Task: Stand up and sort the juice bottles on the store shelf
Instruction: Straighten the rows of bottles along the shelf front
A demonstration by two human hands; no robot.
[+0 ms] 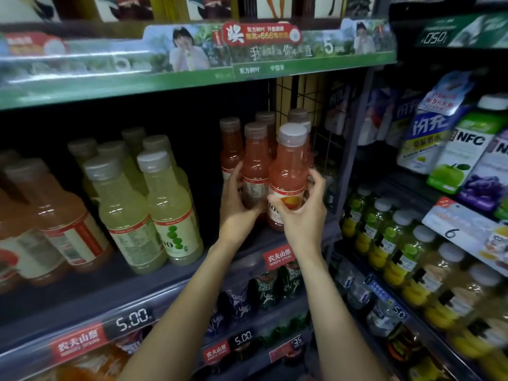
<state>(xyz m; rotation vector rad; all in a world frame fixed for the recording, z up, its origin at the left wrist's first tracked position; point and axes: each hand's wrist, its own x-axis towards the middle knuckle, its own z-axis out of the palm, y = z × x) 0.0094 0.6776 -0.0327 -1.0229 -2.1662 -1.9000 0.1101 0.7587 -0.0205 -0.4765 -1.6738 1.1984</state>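
Several pink-red juice bottles with grey caps stand upright at the right end of the middle shelf (170, 273). My right hand (302, 207) grips the front pink bottle (290, 171) around its label. My left hand (236, 204) is wrapped around the pink bottle just behind and to the left (255, 163). More pink bottles (231, 144) stand behind them. To the left, a group of pale yellow-green juice bottles (170, 204) stands upright, and orange juice bottles (63, 218) fill the far left.
A wire grid divider (316, 116) closes the shelf's right end. The neighbouring rack on the right holds NFC juice cartons (467, 149) and yellow-green bottles (395, 243). Price strips reading 5.00 (132, 320) front the shelf; dark bottles (266, 292) stand below.
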